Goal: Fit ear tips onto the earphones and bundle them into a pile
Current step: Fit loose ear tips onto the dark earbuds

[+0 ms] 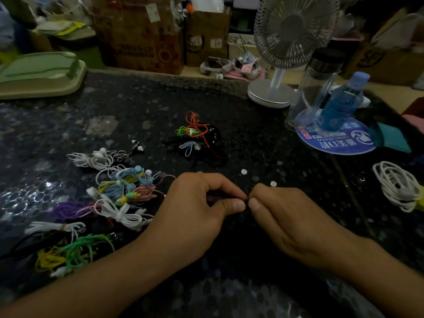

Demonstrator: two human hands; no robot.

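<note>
My left hand (197, 203) and my right hand (282, 214) meet fingertip to fingertip over the dark speckled table (252, 138). Thumb and forefinger of each pinch a small dark thing between them, most likely a black earbud; it is nearly hidden. A thin pink cable (165, 177) runs from behind my left hand toward the loose heap of coloured earphones (119, 193) on the left. Two white ear tips (244, 172) lie just beyond my right hand. A small pile of bundled earphones (195, 136) sits in the middle, farther off.
A coiled white earphone (397, 187) lies at the right edge. A desk fan (282, 65), a clear tumbler (314, 88) and a blue bottle (341, 102) on a round blue mat stand at the back right. A green lidded box (39, 72) sits back left, cardboard boxes behind.
</note>
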